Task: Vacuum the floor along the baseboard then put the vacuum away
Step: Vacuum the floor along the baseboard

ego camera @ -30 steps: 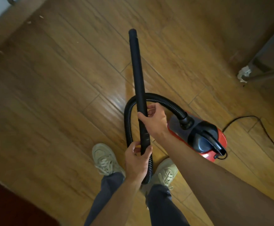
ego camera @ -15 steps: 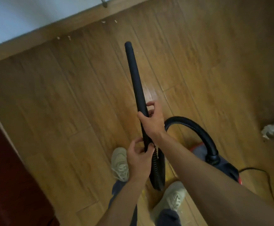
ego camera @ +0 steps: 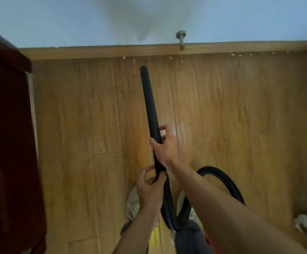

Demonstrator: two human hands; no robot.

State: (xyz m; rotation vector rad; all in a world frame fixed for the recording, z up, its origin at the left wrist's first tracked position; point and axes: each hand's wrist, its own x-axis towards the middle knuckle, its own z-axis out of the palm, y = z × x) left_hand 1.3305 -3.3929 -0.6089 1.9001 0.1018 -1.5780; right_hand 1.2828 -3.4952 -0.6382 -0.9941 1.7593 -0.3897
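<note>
Head view, wand: long axis is pointing straight at the baseboard, tip sitting just short.
Right hand: fingers are wrapping mid-shaft, nearer the baseboard.
Left hand: fingers are pinching the rear end by the hose.
Flecks: lying along the baseboard, beyond the tip.

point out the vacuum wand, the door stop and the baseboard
vacuum wand [ego camera: 150, 105], head view, middle of the black tube's bare upper length
door stop [ego camera: 181, 40], head view, its metal stem
baseboard [ego camera: 94, 53], head view, bare wooden strip left of the door stop
</note>
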